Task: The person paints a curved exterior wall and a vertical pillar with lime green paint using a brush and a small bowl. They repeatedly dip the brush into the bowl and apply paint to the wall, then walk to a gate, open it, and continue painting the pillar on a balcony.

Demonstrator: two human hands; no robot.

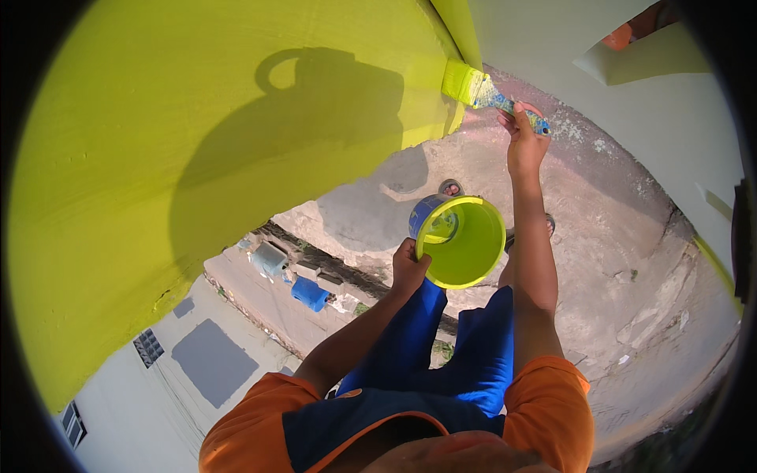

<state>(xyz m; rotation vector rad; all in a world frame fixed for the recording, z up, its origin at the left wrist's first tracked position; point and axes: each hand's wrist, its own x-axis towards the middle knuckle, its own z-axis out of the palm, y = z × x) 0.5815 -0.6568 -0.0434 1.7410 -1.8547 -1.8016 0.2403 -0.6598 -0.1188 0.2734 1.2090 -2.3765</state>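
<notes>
My right hand (522,130) is wrapped round the paint-spattered handle of a paintbrush (498,100), up at the far right. Its bristles, coated in yellow-green paint, press against the lower right edge of the yellow-green wall (347,27). At waist height my left hand (410,270) grips the rim of a bucket (482,236), thumb over the edge. The bucket is blue outside, with a yellow-green inside and rim; it tilts so that its mouth shows. Part of the left fingers is hidden behind the bucket.
A pale wall (670,102) rises on the right. Below is rough, cracked ground (607,260) with my sandalled feet on it. At the left, a blue barrel (309,294) and a grey container (270,258) stand near a grey wall (229,410). My shadow falls across the painted wall.
</notes>
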